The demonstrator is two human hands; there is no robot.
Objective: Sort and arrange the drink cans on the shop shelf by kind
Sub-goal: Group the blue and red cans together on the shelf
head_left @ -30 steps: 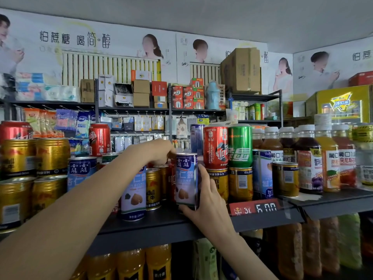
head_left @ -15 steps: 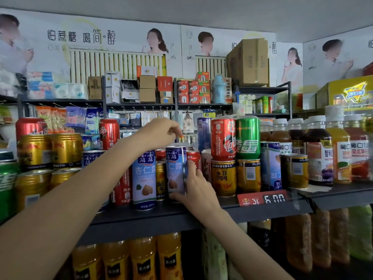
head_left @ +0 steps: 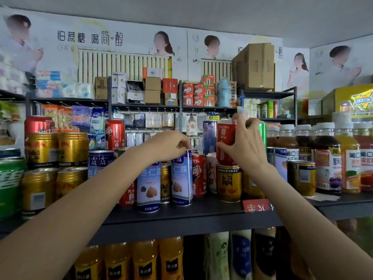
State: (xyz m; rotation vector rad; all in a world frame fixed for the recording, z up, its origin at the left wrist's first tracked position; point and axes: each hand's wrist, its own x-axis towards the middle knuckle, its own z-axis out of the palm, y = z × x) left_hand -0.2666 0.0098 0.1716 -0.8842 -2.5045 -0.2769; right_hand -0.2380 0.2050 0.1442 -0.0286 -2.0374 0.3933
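Cans are crowding the dark shelf (head_left: pixel 181 217), going left to right. Green can (head_left: pixel 10 184) is sitting at the far left edge, partly cut off. Gold cans (head_left: pixel 56 150) are standing stacked in two tiers just beside it, with a red can (head_left: pixel 38 125) sitting on top. Another red cola can (head_left: pixel 115 134) is standing behind, on a blue can (head_left: pixel 100 161). Left hand (head_left: pixel 169 145) is reaching in from the lower left, fingers curled down over the top of a blue almond-drink can (head_left: pixel 181 178); whether it is actually gripping the rim is hard to tell. A matching blue almond-drink can (head_left: pixel 149 186) is standing just beside it on the left, with a small gold can (head_left: pixel 166 182) showing between the two. Short red cola can (head_left: pixel 198 174) is standing right behind. Right hand (head_left: pixel 245 146) is wrapping its thumb and fingers round a red herbal-tea can (head_left: pixel 225 142), which is sitting on top of a yellow-and-red can (head_left: pixel 229 183). Green can top (head_left: pixel 262 132) is peeking out behind the fingers. Juice bottles (head_left: pixel 327 156) with white caps are lining the right end. Red price tag (head_left: pixel 256 206) is sticking to the shelf's front edge.
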